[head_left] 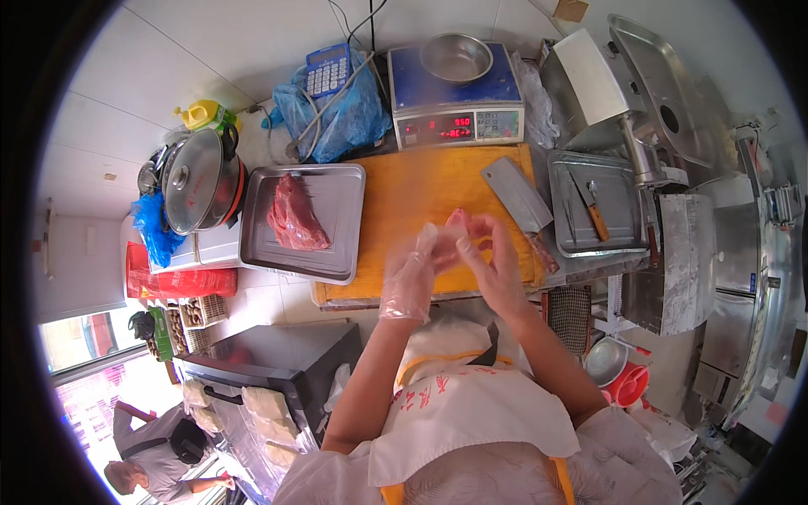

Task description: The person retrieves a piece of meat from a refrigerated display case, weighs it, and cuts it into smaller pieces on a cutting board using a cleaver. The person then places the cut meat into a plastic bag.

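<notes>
My left hand (pixel 412 273), in a clear plastic glove, meets my bare right hand (pixel 497 265) above the yellow cutting board (pixel 383 210). Both have curled fingers at the glove's tips; a small pinkish-red bit (pixel 458 215) shows behind them, and I cannot tell what they grip. A cleaver (pixel 513 194) with a wooden handle lies beside my right hand. Left of the board, a raw meat slab (pixel 296 217) lies on a metal tray (pixel 341 252).
Behind the board stand a scale (pixel 454 105) with a steel bowl and a blue bag (pixel 337 126). Right are a tray with knives (pixel 593 244) and a steel grinder (pixel 640 151). A lidded pot (pixel 198 185) is left. Another person (pixel 164 446) is at lower left.
</notes>
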The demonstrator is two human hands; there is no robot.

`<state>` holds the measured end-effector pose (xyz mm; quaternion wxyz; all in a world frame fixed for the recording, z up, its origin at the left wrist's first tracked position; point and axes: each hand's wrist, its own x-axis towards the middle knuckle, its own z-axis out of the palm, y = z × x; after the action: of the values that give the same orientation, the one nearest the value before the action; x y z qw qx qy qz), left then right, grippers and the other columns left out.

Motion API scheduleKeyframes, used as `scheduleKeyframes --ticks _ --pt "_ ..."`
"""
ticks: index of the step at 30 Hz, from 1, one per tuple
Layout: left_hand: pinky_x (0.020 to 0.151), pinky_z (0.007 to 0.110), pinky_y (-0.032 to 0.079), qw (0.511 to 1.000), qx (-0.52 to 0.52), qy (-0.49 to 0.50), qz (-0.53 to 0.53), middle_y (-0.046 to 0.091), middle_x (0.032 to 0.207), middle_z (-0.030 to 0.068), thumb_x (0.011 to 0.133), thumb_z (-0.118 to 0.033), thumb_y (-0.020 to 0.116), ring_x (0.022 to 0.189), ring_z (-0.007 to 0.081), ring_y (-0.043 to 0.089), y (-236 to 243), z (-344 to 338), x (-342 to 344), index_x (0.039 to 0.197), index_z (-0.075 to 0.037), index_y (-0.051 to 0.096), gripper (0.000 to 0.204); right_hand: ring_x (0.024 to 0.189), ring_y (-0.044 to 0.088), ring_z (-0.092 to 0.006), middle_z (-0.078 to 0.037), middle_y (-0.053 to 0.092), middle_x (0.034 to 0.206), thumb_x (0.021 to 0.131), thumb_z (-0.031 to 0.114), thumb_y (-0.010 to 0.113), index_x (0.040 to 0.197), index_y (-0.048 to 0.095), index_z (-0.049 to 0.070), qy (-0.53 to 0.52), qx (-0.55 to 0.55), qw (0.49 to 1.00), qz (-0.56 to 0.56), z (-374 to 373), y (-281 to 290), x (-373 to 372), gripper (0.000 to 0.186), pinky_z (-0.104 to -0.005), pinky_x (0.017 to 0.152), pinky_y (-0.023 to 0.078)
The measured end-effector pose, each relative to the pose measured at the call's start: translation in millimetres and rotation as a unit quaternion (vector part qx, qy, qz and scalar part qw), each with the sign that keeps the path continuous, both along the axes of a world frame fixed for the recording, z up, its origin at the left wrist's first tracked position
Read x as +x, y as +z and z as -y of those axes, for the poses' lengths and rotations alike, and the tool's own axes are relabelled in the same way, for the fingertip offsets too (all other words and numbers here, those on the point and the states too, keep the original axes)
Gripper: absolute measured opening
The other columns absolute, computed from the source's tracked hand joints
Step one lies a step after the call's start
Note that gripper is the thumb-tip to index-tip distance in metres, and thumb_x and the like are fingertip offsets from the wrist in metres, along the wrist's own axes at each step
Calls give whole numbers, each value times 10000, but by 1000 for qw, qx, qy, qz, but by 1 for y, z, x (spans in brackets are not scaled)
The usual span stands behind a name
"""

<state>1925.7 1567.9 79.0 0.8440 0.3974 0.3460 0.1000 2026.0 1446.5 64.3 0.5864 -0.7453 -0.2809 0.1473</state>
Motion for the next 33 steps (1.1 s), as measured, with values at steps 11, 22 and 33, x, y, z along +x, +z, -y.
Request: scheduleKeyframes --ticks 11,22,33 --pt "935 425 585 989 -114 95 1 653 1387 136 1045 -322 604 1199 269 671 -7 43 -21 1419 -45 579 466 760 693 -263 -128 699 785 1020 459 638 970 656 8 5 -95 990 -100 -110 -75 182 454 -403 686 538" --pt "839 405 623 974 -73 199 -81 745 1146 143 961 -191 707 959 248 745 -44 95 -68 1246 5 682 347 889 681 -503 -303 679 924 907 190 647 986 640 -19 -107 -117 976 152 -105 -91 269 223 -579 783 540" --pt "934 450 608 987 -98 128 -15 737 1249 127 1023 -329 630 1077 297 740 -40 73 -46 1391 -12 605 486 724 738 -288 -199 723 973 946 198 601 1151 603 -73 -401 -271 872 -80 313 -167 251 340 -461 695 567"
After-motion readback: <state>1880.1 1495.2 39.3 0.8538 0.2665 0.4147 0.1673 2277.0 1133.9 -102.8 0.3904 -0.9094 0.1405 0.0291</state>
